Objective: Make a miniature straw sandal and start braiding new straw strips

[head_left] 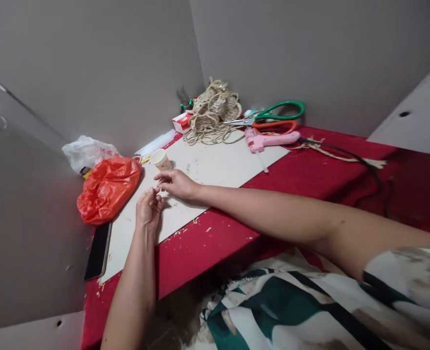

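My left hand (149,208) is closed in a pinch over the white board (189,165), its fingertips holding something too small to make out. Against those fingertips, my right hand (178,184) has its thumb and fingers drawn together; whatever lies between them is hidden. Just beyond my right hand stands a small paper cup (160,159), upright. Light scraps of fibre are scattered on the board and the red cloth around both hands.
At the back lie coiled twine (215,114), green-and-orange-handled scissors (276,115) and a pink glue gun (269,141) with a black cord. To the left are an orange plastic bag (109,187), a white bag (87,151) and a phone (98,250). Grey walls enclose the red-covered table (200,245).
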Motion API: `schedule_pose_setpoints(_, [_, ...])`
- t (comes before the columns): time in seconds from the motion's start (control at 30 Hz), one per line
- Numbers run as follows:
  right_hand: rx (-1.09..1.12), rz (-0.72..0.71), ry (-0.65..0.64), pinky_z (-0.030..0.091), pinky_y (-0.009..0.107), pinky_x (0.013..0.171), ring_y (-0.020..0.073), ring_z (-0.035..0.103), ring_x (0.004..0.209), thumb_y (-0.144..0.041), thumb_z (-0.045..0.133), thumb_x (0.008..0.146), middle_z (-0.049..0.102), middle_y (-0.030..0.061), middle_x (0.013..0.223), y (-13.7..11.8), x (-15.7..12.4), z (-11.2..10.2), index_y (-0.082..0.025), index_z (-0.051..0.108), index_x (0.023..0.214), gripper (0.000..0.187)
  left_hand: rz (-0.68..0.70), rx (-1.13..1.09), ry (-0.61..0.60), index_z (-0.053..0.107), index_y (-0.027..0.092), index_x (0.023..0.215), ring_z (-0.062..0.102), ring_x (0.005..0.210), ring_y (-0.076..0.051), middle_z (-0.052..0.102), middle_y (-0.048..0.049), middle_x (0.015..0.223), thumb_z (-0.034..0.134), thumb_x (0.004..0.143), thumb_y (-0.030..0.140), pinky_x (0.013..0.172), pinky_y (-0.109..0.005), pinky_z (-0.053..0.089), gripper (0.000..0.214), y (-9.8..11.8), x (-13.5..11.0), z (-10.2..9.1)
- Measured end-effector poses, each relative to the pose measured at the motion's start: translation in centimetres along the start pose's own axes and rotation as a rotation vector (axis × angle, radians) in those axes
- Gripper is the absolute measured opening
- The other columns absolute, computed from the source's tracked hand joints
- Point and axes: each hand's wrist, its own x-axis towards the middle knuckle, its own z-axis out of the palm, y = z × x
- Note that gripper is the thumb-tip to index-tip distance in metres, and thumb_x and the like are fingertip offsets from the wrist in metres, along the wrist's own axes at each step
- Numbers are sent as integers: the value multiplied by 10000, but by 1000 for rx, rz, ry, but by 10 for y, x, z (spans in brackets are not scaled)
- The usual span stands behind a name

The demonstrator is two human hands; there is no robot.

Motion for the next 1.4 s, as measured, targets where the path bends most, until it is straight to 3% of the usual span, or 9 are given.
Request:
schedule_pose_setpoints(0.17, [-40, 22, 36, 495, 295, 792, 121, 593, 741, -69, 595, 796, 638, 52, 814, -1, 0, -1, -54, 628, 1077, 283, 27, 53, -47, 597, 145, 776, 540, 512, -38, 644, 31, 717, 847, 570, 212, 528, -169, 492, 331, 2, -1, 0])
schedule_pose_setpoints(0.4, [-92, 44, 31, 493, 279, 745, 124, 596, 745, -112, 609, 807, 639, 43, 854, -2, -2, 0, -94, 606, 1142, 336, 128, 108, -56, 607, 155, 787, 533, 496, -47, 609, 51, 621, 860, 587, 293, 536, -178, 494, 350, -5, -5, 7])
schedule_pose_setpoints(0.6, [35, 76, -2, 500, 262, 690, 118, 591, 687, -176, 633, 825, 627, 25, 791, -1, -3, 4, -93, 569, 1163, 355, 280, 130, -65, 606, 159, 717, 537, 513, -58, 616, 32, 614, 839, 625, 332, 548, -179, 489, 304, -4, -9, 11])
schedule_pose_setpoints(0.73, [156, 114, -86, 496, 257, 597, 114, 565, 564, -176, 566, 874, 596, -13, 656, 1, -5, 8, -89, 511, 1234, 374, 279, 148, -78, 615, 166, 699, 533, 505, -75, 594, 35, 580, 831, 628, 345, 553, -210, 508, 289, -5, -12, 12])
schedule_pose_setpoints(0.93, [-130, 1, 60, 478, 262, 743, 128, 606, 733, -220, 675, 799, 643, 22, 808, 7, -2, 4, -118, 612, 1145, 367, 240, 209, 50, 664, 128, 715, 560, 525, -59, 636, 5, 651, 850, 584, 342, 539, -168, 488, 313, -2, -9, 7])
schedule_pose_setpoints(1.2, [-413, 9, 49, 446, 264, 755, 160, 640, 806, -221, 664, 802, 694, 55, 871, 2, -6, -4, -120, 604, 1230, 444, 225, 414, -65, 694, 118, 740, 565, 534, -84, 639, -31, 688, 821, 627, 396, 578, -239, 532, 326, 2, -5, -5])
schedule_pose_setpoints(1.4, [-463, 11, 17, 439, 237, 721, 148, 652, 792, -210, 623, 830, 717, 40, 867, 1, -9, 0, -149, 609, 1243, 418, 275, 445, -52, 641, 137, 714, 508, 492, -84, 562, 9, 615, 758, 690, 459, 532, -263, 525, 343, -8, -8, -1])
